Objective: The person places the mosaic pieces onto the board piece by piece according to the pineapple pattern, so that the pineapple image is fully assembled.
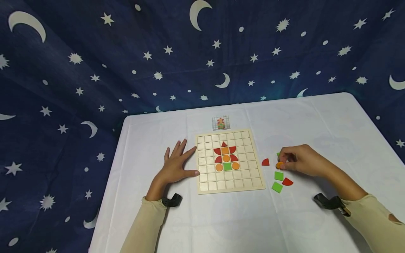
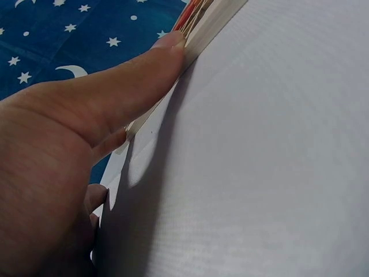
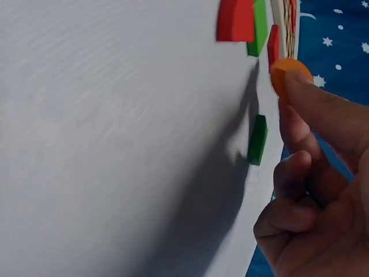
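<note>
My right hand point(image 1: 300, 160) pinches an orange round piece point(image 3: 286, 75) between thumb and finger, right of the board. Spread beside the left edge of the gridded wooden board point(image 1: 246, 175), my left hand point(image 1: 177, 167) touches that edge with thumb and index finger. Red, orange and green flat pieces form a figure in the board's middle, with a red triangle point(image 1: 224, 144) on top and a green square point(image 1: 227, 166) at the bottom between two orange circles. Near the right hand lie a red quarter-circle point(image 1: 265, 162), another red piece point(image 1: 287, 181) and several green squares point(image 1: 278, 176), one partly hidden by the fingers.
Behind the board sits a small card point(image 1: 221, 123) with a grid and a coloured figure on it. A white cloth point(image 1: 227, 221) covers the table. Dark blue fabric point(image 1: 177, 63) with moons and stars hangs behind and to the left.
</note>
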`<action>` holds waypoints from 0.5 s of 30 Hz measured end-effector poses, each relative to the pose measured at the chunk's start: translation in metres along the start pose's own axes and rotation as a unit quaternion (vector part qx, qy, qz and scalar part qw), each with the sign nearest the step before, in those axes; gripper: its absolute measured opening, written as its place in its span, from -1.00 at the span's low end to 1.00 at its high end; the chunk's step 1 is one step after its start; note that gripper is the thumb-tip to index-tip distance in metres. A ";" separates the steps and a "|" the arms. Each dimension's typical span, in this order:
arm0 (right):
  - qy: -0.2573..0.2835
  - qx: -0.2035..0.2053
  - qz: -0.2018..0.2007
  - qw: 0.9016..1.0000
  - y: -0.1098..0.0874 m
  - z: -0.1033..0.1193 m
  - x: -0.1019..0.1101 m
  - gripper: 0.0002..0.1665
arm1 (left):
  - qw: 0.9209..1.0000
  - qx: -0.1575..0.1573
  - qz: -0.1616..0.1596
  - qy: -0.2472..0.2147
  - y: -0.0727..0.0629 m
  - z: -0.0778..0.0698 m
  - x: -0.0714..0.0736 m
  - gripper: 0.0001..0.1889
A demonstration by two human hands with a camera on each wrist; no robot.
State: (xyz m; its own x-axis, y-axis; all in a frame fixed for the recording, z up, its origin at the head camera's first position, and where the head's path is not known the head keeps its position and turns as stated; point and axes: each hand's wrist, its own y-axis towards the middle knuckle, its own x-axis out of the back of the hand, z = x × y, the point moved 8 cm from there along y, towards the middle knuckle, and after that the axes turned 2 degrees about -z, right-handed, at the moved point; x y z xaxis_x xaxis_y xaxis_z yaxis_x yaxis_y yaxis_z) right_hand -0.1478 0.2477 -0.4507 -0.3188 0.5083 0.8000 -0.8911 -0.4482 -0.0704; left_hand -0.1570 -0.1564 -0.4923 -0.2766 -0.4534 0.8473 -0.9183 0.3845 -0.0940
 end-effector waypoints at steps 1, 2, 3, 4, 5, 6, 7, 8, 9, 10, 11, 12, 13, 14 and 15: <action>0.010 -0.005 -0.003 1.000 0.001 0.000 0.000 -0.72 | 1.000 0.000 0.000 0.002 0.000 0.000 0.000 0.02; 0.023 -0.008 -0.007 1.000 0.002 0.001 0.000 -0.73 | 1.000 0.001 0.000 0.003 0.000 0.001 0.000 0.02; 0.038 -0.014 -0.008 0.999 0.004 0.002 -0.001 -0.75 | 1.000 0.001 0.001 0.004 0.000 0.001 0.000 0.02; 0.058 -0.019 -0.008 0.998 0.005 0.003 -0.002 -0.77 | 1.000 0.002 0.002 0.005 0.000 0.001 0.000 0.03; 0.077 -0.023 -0.006 0.997 0.007 0.004 -0.004 -0.79 | 1.000 0.002 0.002 0.006 0.000 0.001 0.000 0.03; 0.098 -0.027 -0.003 0.995 0.009 0.006 -0.006 -0.81 | 1.000 0.003 0.003 0.007 0.000 0.001 0.000 0.02; 0.122 -0.031 0.002 0.992 0.011 0.008 -0.009 -0.83 | 1.000 0.003 0.004 0.007 0.000 0.001 0.000 0.03; 0.143 -0.032 0.006 0.989 0.013 0.010 -0.012 -0.85 | 1.000 0.004 0.005 0.007 0.000 0.001 0.000 0.03; 0.160 -0.035 0.010 0.986 0.015 0.013 -0.015 -0.88 | 1.000 0.005 0.005 0.007 0.000 0.001 0.000 0.03; 0.174 -0.036 0.013 0.984 0.017 0.016 -0.018 -0.89 | 1.000 0.005 0.006 0.006 0.000 0.001 0.000 0.03; 0.184 -0.040 0.016 0.982 0.020 0.019 -0.022 -0.89 | 1.000 0.006 0.007 0.006 0.000 0.001 -0.001 0.02; 0.189 -0.043 0.018 0.981 0.022 0.023 -0.025 -0.88 | 1.000 0.007 0.007 0.006 0.000 0.001 -0.001 0.02; 0.191 -0.047 0.020 0.980 0.024 0.026 -0.029 -0.86 | 1.000 0.007 0.008 0.006 0.000 0.001 -0.001 0.03; 0.192 -0.050 0.022 0.980 0.027 0.029 -0.032 -0.83 | 1.000 0.008 0.008 0.006 0.000 0.000 -0.001 0.02; 0.194 -0.054 0.026 0.979 0.029 0.032 -0.036 -0.82 | 1.000 0.007 0.009 0.005 0.000 0.000 -0.001 0.02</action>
State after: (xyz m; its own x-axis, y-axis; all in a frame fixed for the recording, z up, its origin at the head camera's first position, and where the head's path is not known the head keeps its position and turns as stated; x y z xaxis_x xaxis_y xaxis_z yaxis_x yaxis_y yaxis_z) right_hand -0.1516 0.1928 -0.4622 -0.4442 0.7377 0.5084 -0.8929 -0.4111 -0.1835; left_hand -0.1571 -0.1561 -0.4933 -0.2894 -0.4379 0.8512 -0.9175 0.3805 -0.1161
